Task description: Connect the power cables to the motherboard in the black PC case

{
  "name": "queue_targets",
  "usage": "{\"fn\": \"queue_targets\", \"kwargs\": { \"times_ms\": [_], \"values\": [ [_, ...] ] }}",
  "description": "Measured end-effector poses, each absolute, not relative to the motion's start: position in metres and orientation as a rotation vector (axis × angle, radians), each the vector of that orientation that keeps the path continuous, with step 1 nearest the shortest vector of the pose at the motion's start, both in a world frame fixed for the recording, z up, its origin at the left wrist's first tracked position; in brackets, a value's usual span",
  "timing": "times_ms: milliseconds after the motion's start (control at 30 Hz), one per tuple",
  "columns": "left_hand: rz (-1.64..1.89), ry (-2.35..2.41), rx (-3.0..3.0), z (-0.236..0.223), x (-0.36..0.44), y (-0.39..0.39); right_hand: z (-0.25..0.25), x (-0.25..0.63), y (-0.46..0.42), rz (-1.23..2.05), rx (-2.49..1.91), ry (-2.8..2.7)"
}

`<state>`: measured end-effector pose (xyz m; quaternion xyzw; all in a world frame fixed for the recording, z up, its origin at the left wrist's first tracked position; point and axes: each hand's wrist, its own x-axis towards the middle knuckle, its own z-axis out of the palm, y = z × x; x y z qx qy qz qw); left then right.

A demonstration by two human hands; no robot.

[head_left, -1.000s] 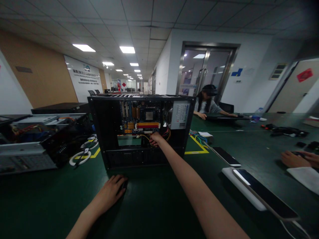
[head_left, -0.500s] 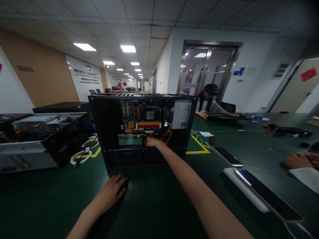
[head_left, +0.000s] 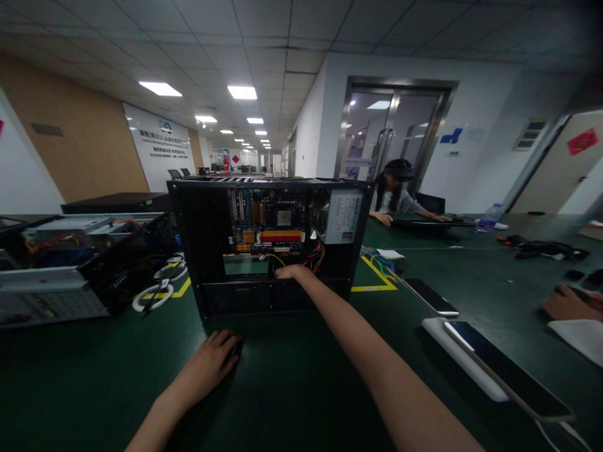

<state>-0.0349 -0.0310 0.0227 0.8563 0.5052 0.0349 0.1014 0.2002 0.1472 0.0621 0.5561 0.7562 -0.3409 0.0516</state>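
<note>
An open black computer case (head_left: 235, 301) stands upright on the table in front of me, its motherboard (head_left: 285, 218) and power supply (head_left: 343, 216) showing. My right hand (head_left: 289, 272) reaches into its lower part, behind the bottom panel, so its fingers are hidden. Just above that hand runs a thin yellow cable (head_left: 273, 256). A bundle of coloured wires (head_left: 318, 257) hangs from the power supply. My left hand (head_left: 211, 358) lies on the table before the case, fingers curled around something small and dark that I cannot make out.
To the left lies another opened computer case (head_left: 94, 270), with white coiled cables (head_left: 155, 298) beside it. On the right are phones (head_left: 509, 367) and a white box-like slab (head_left: 464, 358). A co-worker's hands (head_left: 572, 304) are at the right edge; another person (head_left: 396, 194) sits farther back.
My right hand has gone down and slightly left, deeper into the bottom of the case, and its fingers have passed out of sight. My left hand stays in place.
</note>
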Motion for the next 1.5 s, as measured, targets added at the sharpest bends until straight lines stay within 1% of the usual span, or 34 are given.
{"fn": "queue_targets", "kwargs": {
  "times_ms": [167, 467, 600, 767, 833, 867, 933, 1167, 1267, 1367, 1500],
  "values": [
    [0.176, 1.467, 2.538, 0.02, -0.037, -0.03, 0.058, 0.2, 0.152, -1.072, 1.746, 2.222],
    [0.121, 1.491, 2.539, 0.021, -0.036, -0.03, 0.07, 0.201, 0.141, -1.011, 1.914, 2.213],
    [0.094, 1.484, 2.538, 0.022, -0.035, -0.03, 0.07, 0.201, 0.14, -0.945, 1.907, 2.338],
    [0.113, 1.481, 2.547, 0.021, -0.036, -0.03, 0.065, 0.201, 0.144, -0.747, 1.945, 2.563],
    [0.127, 1.476, 2.552, 0.02, -0.036, -0.03, 0.065, 0.2, 0.144, -0.748, 1.997, 2.613],
    [0.133, 1.473, 2.554, 0.02, -0.036, -0.03, 0.066, 0.2, 0.143, -0.8, 2.024, 2.625],
    [0.137, 1.467, 2.556, 0.019, -0.036, -0.029, 0.068, 0.199, 0.142, -1.01, 2.075, 2.614],
    [0.106, 1.499, 2.54, 0.021, -0.035, -0.03, 0.078, 0.199, 0.136, -2.021, 2.23, 2.433],
    [0.11, 1.498, 2.539, 0.018, -0.037, -0.029, 0.08, 0.203, 0.136, -2.368, 2.316, 2.244],
    [0.148, 1.498, 2.545, 0.017, -0.037, -0.028, 0.08, 0.21, 0.139, -2.62, 2.38, 1.902],
    [0.109, 1.499, 2.539, 0.021, -0.035, -0.03, 0.077, 0.219, 0.142, -2.81, 2.339, 1.464]
  ]
}}
